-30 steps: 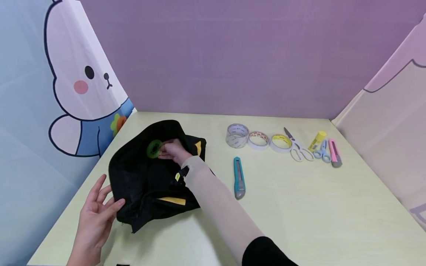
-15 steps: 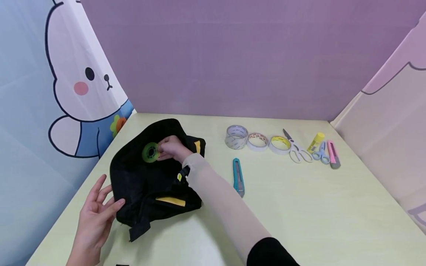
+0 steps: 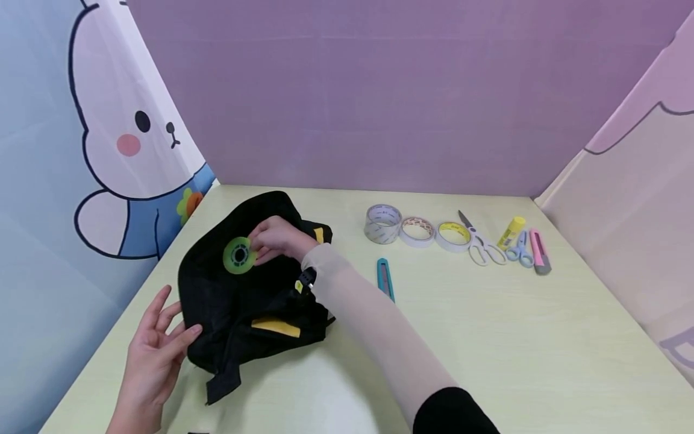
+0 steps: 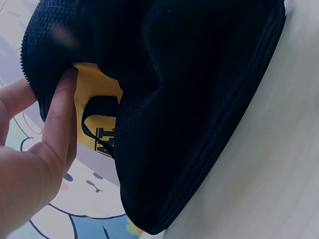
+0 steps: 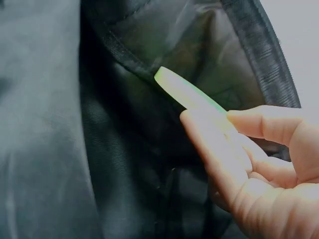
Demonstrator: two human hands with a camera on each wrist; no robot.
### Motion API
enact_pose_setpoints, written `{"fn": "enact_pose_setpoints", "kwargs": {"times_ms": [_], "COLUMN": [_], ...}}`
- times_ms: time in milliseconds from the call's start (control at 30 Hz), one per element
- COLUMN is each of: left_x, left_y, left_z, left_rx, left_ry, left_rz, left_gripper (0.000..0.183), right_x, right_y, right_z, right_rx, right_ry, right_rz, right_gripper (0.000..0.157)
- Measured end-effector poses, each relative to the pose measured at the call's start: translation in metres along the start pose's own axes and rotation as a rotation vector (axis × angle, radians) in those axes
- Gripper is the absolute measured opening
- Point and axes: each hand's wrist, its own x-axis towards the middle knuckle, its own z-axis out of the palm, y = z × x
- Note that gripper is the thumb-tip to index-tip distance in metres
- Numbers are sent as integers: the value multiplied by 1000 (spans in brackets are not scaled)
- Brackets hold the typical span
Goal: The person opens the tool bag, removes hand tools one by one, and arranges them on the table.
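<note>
A black zippered bag [image 3: 217, 319] with yellow tabs gapes open on the left half of the table. My left hand [image 3: 157, 355] grips its left edge, thumb on the near side and fingers behind; the left wrist view shows the fingers at the zipper edge and yellow fabric with a black loop [image 4: 99, 119]. Over the bag's opening, my right hand [image 3: 279, 238] pinches a small green tape roll [image 3: 239, 255] by its rim, between thumb and fingers. The right wrist view shows the tape edge-on, in front of the dark lining [image 5: 124, 149].
A clear tape roll [image 3: 382, 224], two white tape rolls [image 3: 417, 232], white scissors [image 3: 482, 244], a yellow glue stick [image 3: 511, 234], small blue scissors [image 3: 522, 250] and a pink utility knife [image 3: 540, 252] lie in a row. A teal utility knife [image 3: 385, 278] lies partly behind the right forearm.
My right hand has moved up and slightly left with the green tape, whose round face now shows more fully. My left hand stays on the bag's edge; the bag's near corner flap hangs lower.
</note>
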Motion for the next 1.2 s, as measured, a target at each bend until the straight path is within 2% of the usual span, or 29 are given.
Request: {"fn": "enact_pose_setpoints", "kwargs": {"times_ms": [333,700,1033,1200], "left_x": [-1,-1,-1,-1], "left_y": [-1,-1,-1,0], "left_z": [0,0,1,1], "left_rx": [1,-10,-18,-26], "left_ry": [10,-2,-5,-5], "left_rz": [-6,-3,6,1], "left_gripper": [85,84,84,85], "right_x": [-18,-41,-64,-76], "right_y": [-14,-17,-15,-9], "right_z": [-2,-18,-33,-38], "right_rx": [-41,-52,-48,-35], "right_ry": [-57,-92,-60,-61], "right_rz": [-37,-105,-176,-183], "right_gripper": [21,22,26,27]}}
